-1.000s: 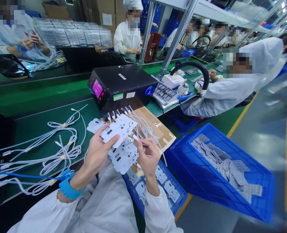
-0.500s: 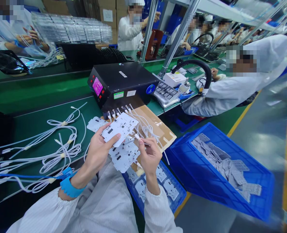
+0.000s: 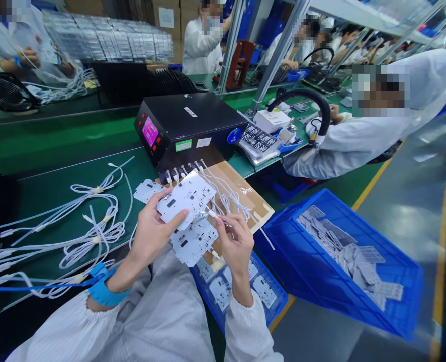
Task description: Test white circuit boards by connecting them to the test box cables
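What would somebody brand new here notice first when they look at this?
Likely the magenta screen on the front of the black box, which sits on the green bench. Next, perhaps, the big blue crate at the lower right, with pale pieces inside. Near the middle, the left hand holds a white circuit board, and the right hand pinches a white cable end by its edge.

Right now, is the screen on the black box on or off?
On: the screen on the front of the black box glows bright magenta, with paler markings showing across it.
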The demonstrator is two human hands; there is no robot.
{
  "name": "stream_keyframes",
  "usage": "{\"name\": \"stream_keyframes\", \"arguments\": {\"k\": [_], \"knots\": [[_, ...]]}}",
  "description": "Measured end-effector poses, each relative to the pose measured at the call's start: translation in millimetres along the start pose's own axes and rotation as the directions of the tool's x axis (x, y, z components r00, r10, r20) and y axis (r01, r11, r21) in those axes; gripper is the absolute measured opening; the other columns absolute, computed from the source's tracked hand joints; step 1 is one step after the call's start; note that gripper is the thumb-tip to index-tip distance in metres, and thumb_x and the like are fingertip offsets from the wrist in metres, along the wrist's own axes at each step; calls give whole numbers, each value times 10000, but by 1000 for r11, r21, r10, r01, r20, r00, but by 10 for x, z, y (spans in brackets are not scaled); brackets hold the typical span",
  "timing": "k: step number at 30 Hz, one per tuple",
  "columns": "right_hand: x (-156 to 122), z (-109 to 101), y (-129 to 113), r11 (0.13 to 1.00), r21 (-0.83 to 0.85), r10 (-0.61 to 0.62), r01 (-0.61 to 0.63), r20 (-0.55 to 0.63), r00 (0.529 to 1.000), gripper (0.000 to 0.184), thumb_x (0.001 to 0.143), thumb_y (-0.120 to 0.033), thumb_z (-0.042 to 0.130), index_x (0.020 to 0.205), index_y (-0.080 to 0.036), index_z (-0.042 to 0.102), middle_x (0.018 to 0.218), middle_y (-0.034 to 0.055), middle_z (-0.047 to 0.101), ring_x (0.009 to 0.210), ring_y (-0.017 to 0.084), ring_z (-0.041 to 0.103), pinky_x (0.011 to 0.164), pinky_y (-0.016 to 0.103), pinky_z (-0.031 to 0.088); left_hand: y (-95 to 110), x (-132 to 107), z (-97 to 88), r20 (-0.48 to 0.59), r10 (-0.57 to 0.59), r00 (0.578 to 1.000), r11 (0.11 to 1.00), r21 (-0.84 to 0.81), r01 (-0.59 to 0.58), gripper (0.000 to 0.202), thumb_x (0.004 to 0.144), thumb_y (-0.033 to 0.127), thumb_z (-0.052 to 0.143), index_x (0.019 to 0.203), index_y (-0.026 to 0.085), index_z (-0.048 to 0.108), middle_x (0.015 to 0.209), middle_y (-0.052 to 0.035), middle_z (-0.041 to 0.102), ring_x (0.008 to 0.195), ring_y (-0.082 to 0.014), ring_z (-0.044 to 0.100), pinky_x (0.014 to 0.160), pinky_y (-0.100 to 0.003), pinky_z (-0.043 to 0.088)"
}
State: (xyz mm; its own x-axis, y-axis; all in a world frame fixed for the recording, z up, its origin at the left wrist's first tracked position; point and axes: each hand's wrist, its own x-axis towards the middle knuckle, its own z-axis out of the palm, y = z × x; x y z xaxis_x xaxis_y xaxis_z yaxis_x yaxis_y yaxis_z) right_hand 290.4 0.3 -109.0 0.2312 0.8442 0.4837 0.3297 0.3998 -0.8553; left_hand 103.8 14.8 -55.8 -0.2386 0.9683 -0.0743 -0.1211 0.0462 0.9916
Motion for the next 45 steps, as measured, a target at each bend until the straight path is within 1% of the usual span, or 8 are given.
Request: {"name": "stream_keyframes", "arguments": {"k": [9, 15, 18, 22, 25, 30, 35, 45], "knots": [[-18, 12, 88, 989, 45, 136, -138, 48, 990, 193, 987, -391, 693, 986, -237, 808, 968, 55, 702, 671, 139, 647, 522, 276, 573, -2, -51, 147, -39, 24, 999, 1000, 8, -24, 693, 698, 334, 914, 1317, 221, 624, 1321, -111, 694, 1223, -298, 683, 1058, -428, 563], [-217, -696, 225, 919, -222, 298, -326, -151, 943, 612, 933, -491, 738, 1473, -255, 572, 1431, 176, 595, 575, 112, 643, 503, 299, 565, 9, -18, 206, -35, -50, 998, 998, -47, 48, 778, 678, 336, 931, 1361, 206, 583, 1299, -122, 712, 1217, -302, 692, 1088, -460, 547], [-322, -1084, 550, 818, -400, 377, -413, -170, 910, 726, 867, -595, 760, 1431, -174, 581, 1311, 219, 662, 617, 184, 690, 588, 368, 595, -1, 4, 198, 19, -102, 995, 990, -99, 103, 745, 676, 362, 941, 1332, 190, 630, 1318, -130, 719, 1246, -315, 683, 1114, -482, 535], [-345, -1276, 889, 840, -211, 536, -501, 168, 828, 673, 903, -662, 670, 1349, -167, 575, 953, 116, 783, 736, 260, 758, 675, 404, 618, -32, -11, 212, 132, -151, 980, 972, -159, 172, 586, 750, 406, 904, 1264, 209, 702, 1309, -114, 736, 1242, -319, 694, 1093, -470, 560], [-202, -1289, 876, 861, -82, 509, -502, 160, 846, 603, 884, -639, 716, 1245, -166, 617, 846, 77, 777, 703, 223, 725, 685, 378, 602, -75, -40, 251, 155, -178, 972, 964, -172, 204, 547, 763, 414, 899, 1239, 216, 717, 1293, -113, 745, 1205, -320, 715, 1034, -456, 598], [304, -1136, 571, 798, 334, 526, -502, 21, 850, 476, 777, -492, 889, 1120, -222, 701, 734, -43, 671, 609, 109, 590, 595, 254, 523, -157, -89, 315, 190, -156, 969, 976, -119, 180, 539, 810, 479, 853, 1245, 197, 708, 1326, -119, 733, 1235, -318, 701, 1067, -449, 573], [614, -523, 337, 590, 582, 588, -559, 165, 792, 454, 622, -461, 990, 961, -228, 797, 838, -11, 728, 746, 108, 645, 694, 243, 556, -221, -144, 382, 264, -154, 952, 985, -35, 169, 605, 824, 558, 810, 1256, 152, 692, 1285, -157, 746, 1202, -333, 715, 1091, -475, 548], [478, 80, 161, 912, 299, 296, -282, 0, 955, 235, 862, -410, 824, 982, -210, 792, 972, 59, 815, 866, 204, 769, 808, 350, 627, -266, -207, 475, 345, -123, 931, 990, -22, 139, 508, 886, 488, 751, 1261, 150, 696, 1325, -144, 730, 1229, -317, 702, 1118, -458, 538]]}}
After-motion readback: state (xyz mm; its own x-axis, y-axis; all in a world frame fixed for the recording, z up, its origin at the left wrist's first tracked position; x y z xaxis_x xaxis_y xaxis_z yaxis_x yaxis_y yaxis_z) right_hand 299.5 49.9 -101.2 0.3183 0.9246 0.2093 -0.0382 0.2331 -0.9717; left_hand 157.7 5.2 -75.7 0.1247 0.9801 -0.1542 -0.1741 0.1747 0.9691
